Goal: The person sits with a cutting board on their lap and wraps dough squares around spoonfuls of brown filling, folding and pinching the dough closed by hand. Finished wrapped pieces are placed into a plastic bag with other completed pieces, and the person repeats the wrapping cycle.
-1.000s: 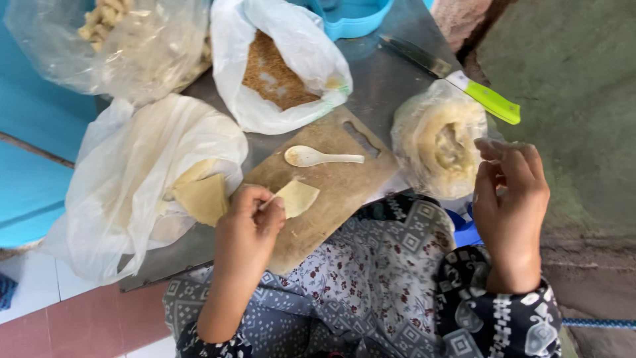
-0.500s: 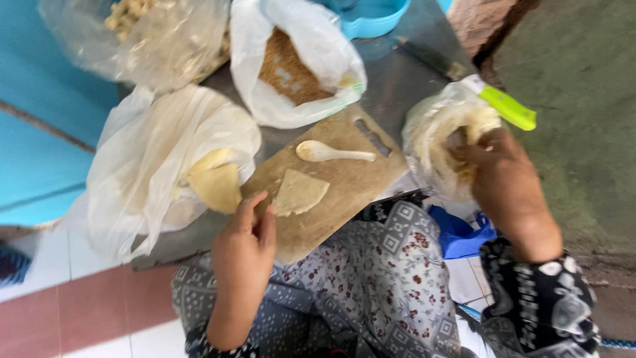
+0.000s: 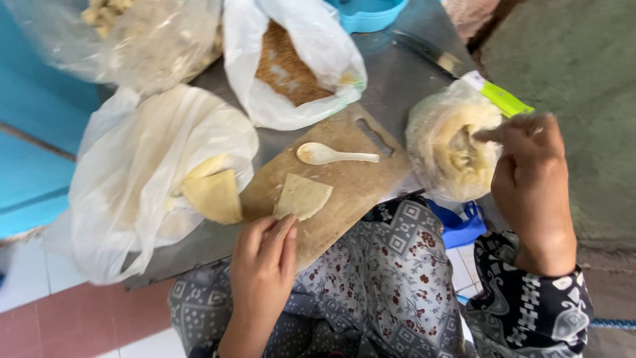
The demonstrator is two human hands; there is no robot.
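Pressing: my left hand (image 3: 262,255) lies flat and open, fingertips down on the near edge of the pale dough sheet (image 3: 303,196); it grips nothing.
Right hand: my right hand (image 3: 527,176) is on the right, fingers loosely curled with the fingertips (image 3: 487,134) dipped into the mouth of the clear filling bag (image 3: 437,142); I cannot tell whether they have pinched any of the yellowish paste inside.
Dough sheet: a thin, roughly square piece lying flat on the near half of the wooden cutting board (image 3: 351,185), just beyond my left fingers.
Spoon: a white plastic spoon (image 3: 331,156) rests on the board farther out, bowl to the left, handle pointing right, clear of the dough sheet.
Board: it sits slanted on the grey metal worktop (image 3: 397,79), its slotted handle end toward the far right.
Left side: a large white plastic bag (image 3: 132,179) holds more folded yellow wrappers (image 3: 213,195), which poke out just beside the board's left corner.
Far side: an open white bag of brown crumbs (image 3: 285,66) lies beyond the board; a cloudy bag of pale chunks (image 3: 139,33) is at the far left; a blue plastic container (image 3: 368,10) is at the far edge.
Far right: a knife with a green handle (image 3: 503,99) lies behind the filling bag.
Near: patterned fabric (image 3: 391,278) covers my lap.
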